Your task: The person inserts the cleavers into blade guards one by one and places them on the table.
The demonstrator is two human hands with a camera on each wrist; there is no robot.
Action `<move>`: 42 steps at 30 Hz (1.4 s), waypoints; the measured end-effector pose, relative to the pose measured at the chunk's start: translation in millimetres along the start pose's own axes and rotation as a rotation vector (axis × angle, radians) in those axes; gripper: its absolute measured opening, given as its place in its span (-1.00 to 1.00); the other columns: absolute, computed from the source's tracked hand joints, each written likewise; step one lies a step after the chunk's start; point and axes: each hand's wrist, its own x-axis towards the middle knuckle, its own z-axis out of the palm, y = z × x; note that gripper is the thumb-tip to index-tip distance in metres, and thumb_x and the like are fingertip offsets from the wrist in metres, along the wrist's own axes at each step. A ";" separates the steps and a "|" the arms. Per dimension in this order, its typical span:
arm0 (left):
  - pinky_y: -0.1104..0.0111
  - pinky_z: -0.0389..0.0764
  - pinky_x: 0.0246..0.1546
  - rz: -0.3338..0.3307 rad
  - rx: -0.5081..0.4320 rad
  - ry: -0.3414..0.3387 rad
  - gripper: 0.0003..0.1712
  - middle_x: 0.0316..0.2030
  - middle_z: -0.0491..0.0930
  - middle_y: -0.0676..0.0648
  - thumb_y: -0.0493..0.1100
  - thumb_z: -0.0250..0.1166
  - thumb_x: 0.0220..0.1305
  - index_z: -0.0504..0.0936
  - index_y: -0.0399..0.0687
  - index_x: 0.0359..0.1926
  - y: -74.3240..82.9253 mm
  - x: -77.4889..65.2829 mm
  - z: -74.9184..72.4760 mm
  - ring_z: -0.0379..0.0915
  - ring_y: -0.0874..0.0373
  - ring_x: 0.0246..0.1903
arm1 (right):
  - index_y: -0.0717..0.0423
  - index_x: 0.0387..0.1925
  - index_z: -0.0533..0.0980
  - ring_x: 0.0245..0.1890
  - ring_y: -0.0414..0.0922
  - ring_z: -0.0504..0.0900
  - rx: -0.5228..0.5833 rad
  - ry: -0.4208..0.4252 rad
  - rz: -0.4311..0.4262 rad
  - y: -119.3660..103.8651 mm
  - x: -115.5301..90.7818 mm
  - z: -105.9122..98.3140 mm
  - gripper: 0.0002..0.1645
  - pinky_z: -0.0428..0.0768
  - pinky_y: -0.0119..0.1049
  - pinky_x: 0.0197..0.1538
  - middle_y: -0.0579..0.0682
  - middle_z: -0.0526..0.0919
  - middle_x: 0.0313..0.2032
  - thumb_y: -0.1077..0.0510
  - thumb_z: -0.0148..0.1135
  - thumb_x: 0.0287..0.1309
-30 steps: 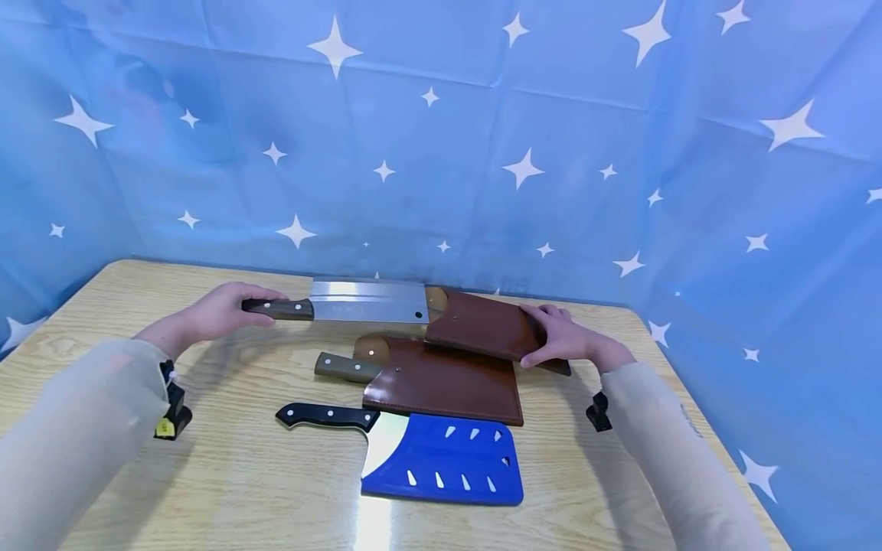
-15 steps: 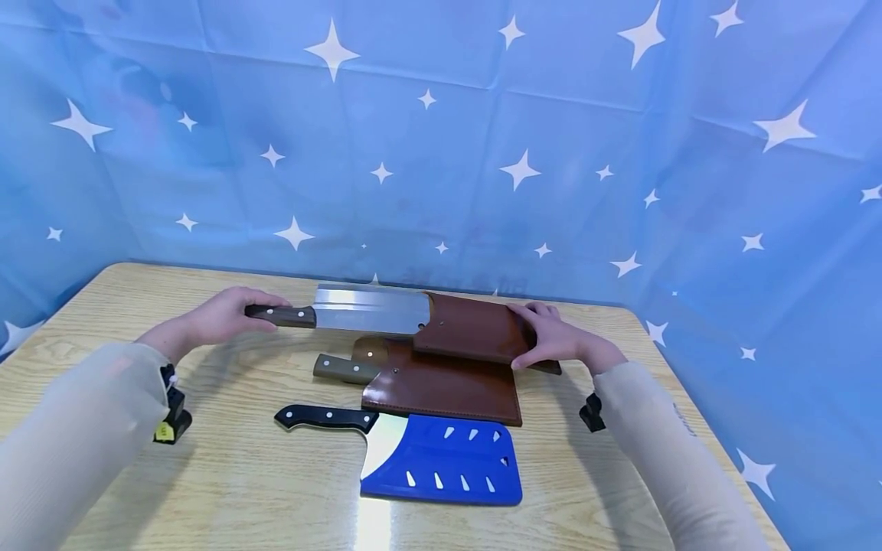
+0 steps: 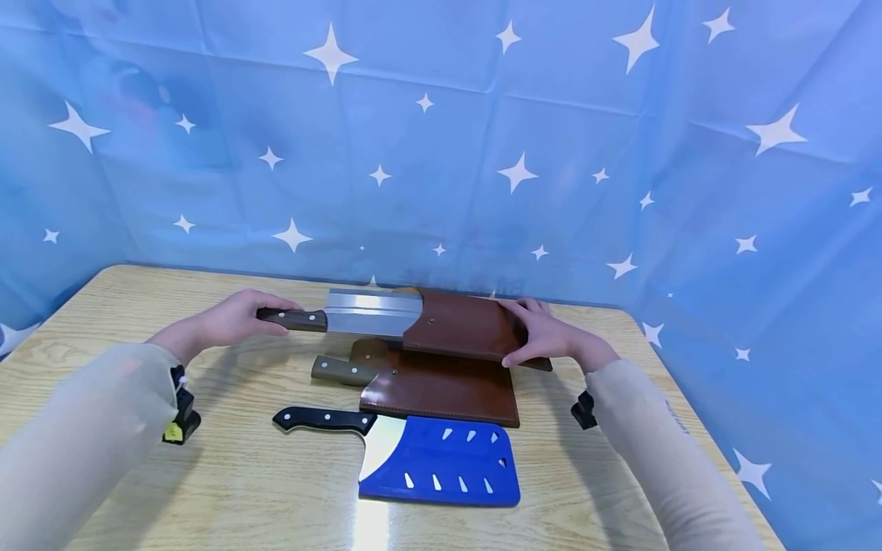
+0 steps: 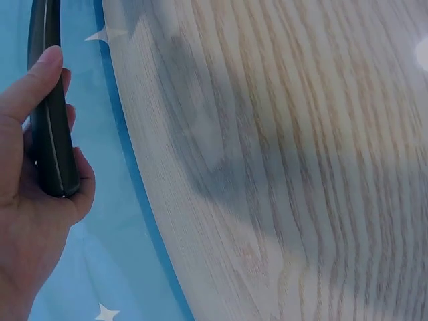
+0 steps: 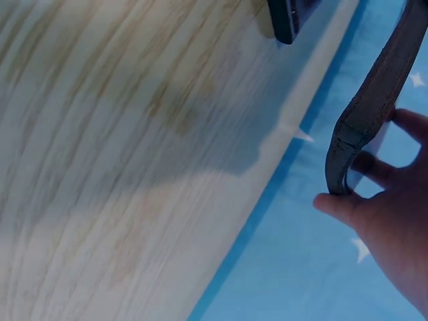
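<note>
In the head view my left hand (image 3: 237, 317) grips the dark handle of a cleaver (image 3: 372, 312); the left wrist view shows the fingers and thumb around that handle (image 4: 50, 134). The outer part of its bare blade is inside a brown leather sheath (image 3: 458, 325). My right hand (image 3: 547, 333) pinches the sheath's far end, and in the right wrist view thumb and fingers hold its edge (image 5: 368, 110). Both things are held above the table. Just below them lies a second cleaver with an olive handle (image 3: 342, 370) in another brown sheath (image 3: 448, 390).
Nearest to me on the wooden table (image 3: 227, 474) lies a black-handled cleaver (image 3: 327, 418) in a blue slotted blade cover (image 3: 448, 459). A blue curtain with white stars (image 3: 413, 138) hangs behind the table and at its sides.
The blade has slid further into the sheath, leaving less metal showing. My left hand has moved slightly right, and my right hand has moved left with the sheath.
</note>
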 end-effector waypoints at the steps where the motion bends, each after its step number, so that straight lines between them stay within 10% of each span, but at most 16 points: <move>1: 0.30 0.47 -0.21 0.002 -0.005 -0.003 -0.51 0.09 0.52 -0.31 -0.25 0.28 0.16 0.50 -0.22 0.14 0.7 0.8 0.5 0.50 0.03 -0.12 | -0.07 0.44 -0.08 0.32 0.21 -0.07 0.000 0.001 -0.001 -1.1 0.3 -0.2 0.32 0.21 0.29 0.19 0.21 -0.04 0.37 -0.30 0.43 -0.27; 42: 0.33 0.48 -0.27 0.005 -0.057 0.002 -0.54 -0.07 0.63 -0.21 -0.19 0.35 0.10 0.57 -0.17 0.06 29.3 26.3 12.3 0.49 0.18 -0.31 | -0.13 0.45 -0.09 0.32 0.19 -0.09 -0.027 -0.014 -0.030 -37.0 16.2 -6.8 0.32 0.18 0.27 0.22 0.21 -0.05 0.38 -0.32 0.43 -0.27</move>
